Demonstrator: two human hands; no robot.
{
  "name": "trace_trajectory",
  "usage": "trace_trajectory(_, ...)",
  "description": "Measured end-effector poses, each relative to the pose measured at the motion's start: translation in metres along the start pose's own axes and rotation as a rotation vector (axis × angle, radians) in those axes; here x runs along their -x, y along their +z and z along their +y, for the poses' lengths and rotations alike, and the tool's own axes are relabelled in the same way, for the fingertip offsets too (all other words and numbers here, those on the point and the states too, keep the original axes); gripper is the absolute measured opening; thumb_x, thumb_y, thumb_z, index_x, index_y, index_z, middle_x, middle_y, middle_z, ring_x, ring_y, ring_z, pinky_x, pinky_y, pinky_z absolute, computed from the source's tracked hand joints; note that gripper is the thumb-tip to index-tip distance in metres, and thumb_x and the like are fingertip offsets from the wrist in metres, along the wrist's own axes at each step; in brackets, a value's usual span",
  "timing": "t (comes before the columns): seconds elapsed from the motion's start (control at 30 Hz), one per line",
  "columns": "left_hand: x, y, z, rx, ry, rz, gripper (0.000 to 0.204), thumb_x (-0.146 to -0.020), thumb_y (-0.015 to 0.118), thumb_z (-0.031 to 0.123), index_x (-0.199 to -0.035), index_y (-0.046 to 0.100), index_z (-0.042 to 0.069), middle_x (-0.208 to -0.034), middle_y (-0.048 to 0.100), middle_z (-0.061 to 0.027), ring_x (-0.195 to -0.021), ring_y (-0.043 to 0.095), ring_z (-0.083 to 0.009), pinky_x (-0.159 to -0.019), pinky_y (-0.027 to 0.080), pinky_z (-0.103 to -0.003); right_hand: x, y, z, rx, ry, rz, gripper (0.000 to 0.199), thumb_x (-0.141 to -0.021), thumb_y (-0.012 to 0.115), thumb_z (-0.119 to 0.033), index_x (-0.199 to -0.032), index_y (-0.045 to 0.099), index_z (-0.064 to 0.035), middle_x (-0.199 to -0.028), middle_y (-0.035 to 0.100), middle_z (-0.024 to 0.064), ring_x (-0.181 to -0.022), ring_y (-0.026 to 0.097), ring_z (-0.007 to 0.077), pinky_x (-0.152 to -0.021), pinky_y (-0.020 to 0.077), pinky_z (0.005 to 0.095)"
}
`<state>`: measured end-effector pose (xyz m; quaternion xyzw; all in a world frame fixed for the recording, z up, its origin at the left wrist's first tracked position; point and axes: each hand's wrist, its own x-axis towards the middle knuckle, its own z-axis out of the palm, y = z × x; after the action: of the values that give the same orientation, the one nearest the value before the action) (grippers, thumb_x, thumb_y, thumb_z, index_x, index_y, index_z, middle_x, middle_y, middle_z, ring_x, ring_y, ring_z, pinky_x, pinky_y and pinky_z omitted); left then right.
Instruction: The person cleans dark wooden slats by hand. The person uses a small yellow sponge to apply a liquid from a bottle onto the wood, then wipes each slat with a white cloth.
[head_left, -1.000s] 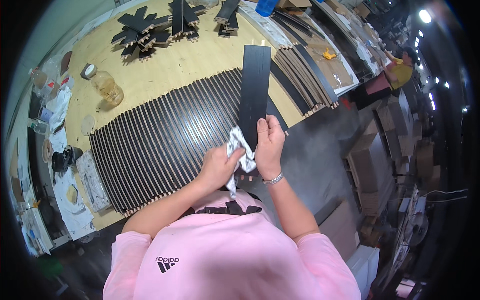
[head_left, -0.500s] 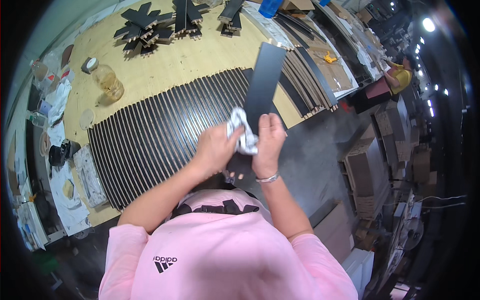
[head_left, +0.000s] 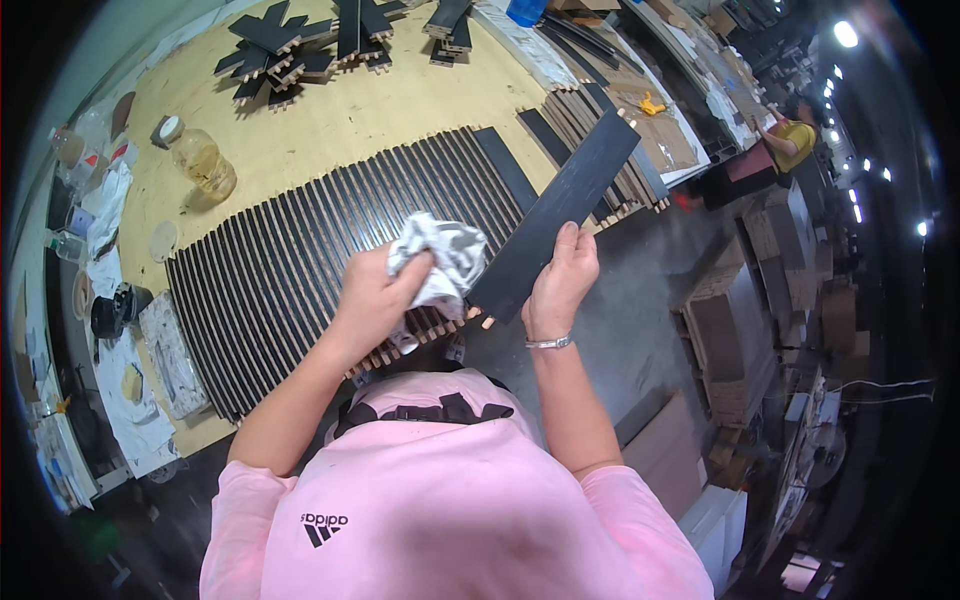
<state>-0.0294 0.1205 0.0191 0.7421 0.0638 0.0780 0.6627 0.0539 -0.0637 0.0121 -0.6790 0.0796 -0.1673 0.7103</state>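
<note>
Gripping the right-hand long edge of a black board point(head_left: 565, 205), the right hand point(head_left: 563, 280) is closed near the lower half; how its fingers sit underneath, I cannot tell. The board slants from lower left to upper right, mostly up and to the left of that hand, with 2 pale pegs showing at its near end. To its left, the left hand point(head_left: 372, 300) clutches a crumpled white cloth point(head_left: 440, 260) with dark smudges, thumb pressed across it. The cloth sits just beside the board's near end (whether they touch is unclear), so the board lies to the right of the left hand, beyond the cloth.

Beneath the cloth and left hand, a long row of narrow dark pieces point(head_left: 330, 240) covers the near part of the table point(head_left: 400, 100). Farther back are a jar point(head_left: 205, 168) and a jumbled pile of dark boards point(head_left: 265, 35).
</note>
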Motion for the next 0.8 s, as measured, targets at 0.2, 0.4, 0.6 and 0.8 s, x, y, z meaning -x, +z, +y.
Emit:
trace_trajectory(0.2,0.003,0.014,-0.003,-0.257,0.087,-0.154,0.027,-0.083,0.071,0.023,-0.103,0.068,0.004,-0.079,0.071,-0.0122,-0.071,0.07,-0.027,-0.068,0.053,-0.036,0.006,0.009,-0.009,-0.055,0.013,-0.024,0.026,-0.103,0.051,-0.018,-0.082,0.051,-0.0015,-0.072,0.043,-0.004,-0.066,0.035,0.0052,-0.058,0.0329,0.0243)
trace_trajectory(0.4,-0.018,-0.03,-0.01,-0.898,0.501,0.279,0.044,-0.073,0.077,0.019,-0.112,0.066,0.002,-0.115,0.065,-0.016,-0.108,0.059,-0.0335,-0.094,0.045,-0.043,0.007,0.001,-0.012,-0.051,-0.006,-0.008,0.028,-0.103,0.051,-0.019,-0.082,0.051,-0.0016,-0.072,0.042,-0.0044,-0.067,0.034,0.0055,-0.059,0.0328,0.0255)
trace_trajectory(0.6,-0.004,-0.008,0.008,-0.573,0.595,0.081,0.058,-0.068,0.077,0.011,-0.123,0.062,0.007,-0.129,0.06,-0.0126,-0.119,0.054,-0.0318,-0.105,0.038,-0.046,0.008,-0.003,-0.018,-0.146,0.238,-0.298,0.026,-0.102,0.05,-0.021,-0.088,0.06,-0.0006,-0.079,0.056,-0.001,-0.072,0.049,0.0064,-0.066,0.0421,0.0236)
trace_trajectory(0.8,-0.021,-0.016,0.028,-0.752,0.773,-0.12,0.054,-0.065,0.075,0.01,-0.118,0.064,0.008,-0.123,0.063,-0.0092,-0.117,0.057,-0.0281,-0.106,0.035,-0.052,0.02,-0.023,-0.023,-0.262,0.915,-0.891,0.031,-0.101,0.048,-0.02,-0.11,0.066,0.0024,-0.093,0.071,0.0092,-0.082,0.068,0.0127,-0.071,0.0551,0.023)
